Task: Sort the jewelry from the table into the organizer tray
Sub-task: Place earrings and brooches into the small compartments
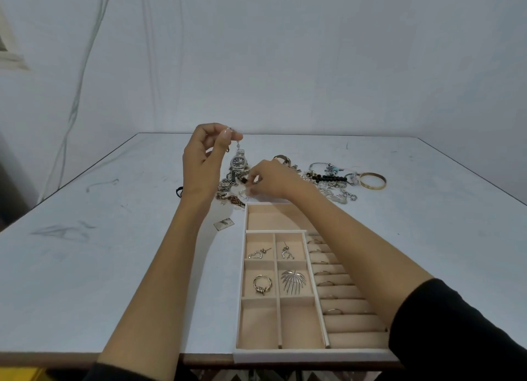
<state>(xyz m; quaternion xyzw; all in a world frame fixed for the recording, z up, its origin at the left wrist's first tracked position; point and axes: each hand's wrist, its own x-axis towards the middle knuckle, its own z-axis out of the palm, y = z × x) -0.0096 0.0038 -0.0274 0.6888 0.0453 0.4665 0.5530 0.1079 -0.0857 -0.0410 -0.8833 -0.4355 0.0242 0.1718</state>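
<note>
Keep the dangling piece (238, 146) pinched high in the left hand (204, 159); tease the far heap (328, 181) loose with the right hand (271, 181), fingertips curled, hold unclear.

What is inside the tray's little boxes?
A left earring, a right earring, a chunky ring, a silver leaf piece; the two nearest boxes hold nothing. The right arm hides part of the ring rows.

- Too small to name: small piece (238, 146) pinched by left hand (205, 158).
- Part of pile (328, 181) sits behind right hand (271, 179); whether its fingertips pinch anything, cannot tell.
- Some of tray (310, 355) ring rolls (353, 323) are behind right forearm (356, 243); near right corner under sleeve (456, 332).
- Half behind left wrist: black item (179, 192), unclear.
- Unidentifiable grey scrap (224, 224) beside tray.
- Tangled pile pieces blur together.
</note>
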